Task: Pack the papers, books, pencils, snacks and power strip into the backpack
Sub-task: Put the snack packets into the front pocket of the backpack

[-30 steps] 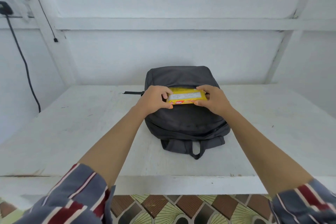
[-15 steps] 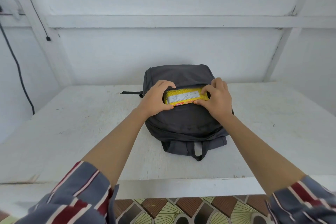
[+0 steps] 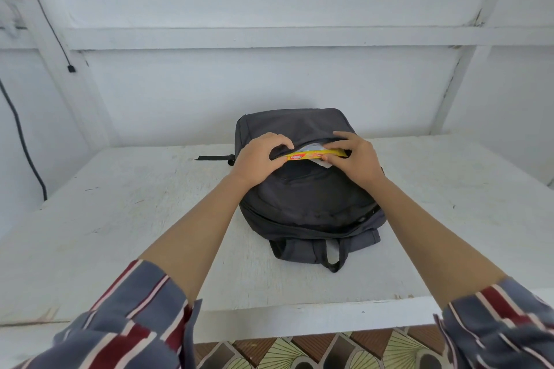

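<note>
A dark grey backpack [image 3: 308,198] lies flat on the white table [image 3: 126,219], its carry loop toward me. A yellow snack pack [image 3: 308,155] sticks edge-on out of the front pocket's slit, with a bit of white paper [image 3: 322,163] showing beside it. My left hand [image 3: 260,159] grips the pocket's edge at the left end of the opening, fingers curled. My right hand [image 3: 353,159] pinches the pack's right end and rests on the bag. Most of the pack is hidden inside the pocket.
A black strap [image 3: 214,158] trails from the backpack's left side across the table. White wooden walls close in behind and on both sides. A black cable [image 3: 24,141] hangs down the left wall. Patterned floor tiles [image 3: 299,353] show below the table's near edge.
The snack pack has gone deeper into the pocket, from lying flat and mostly visible to a thin yellow strip. Both hands moved with it toward the opening.
</note>
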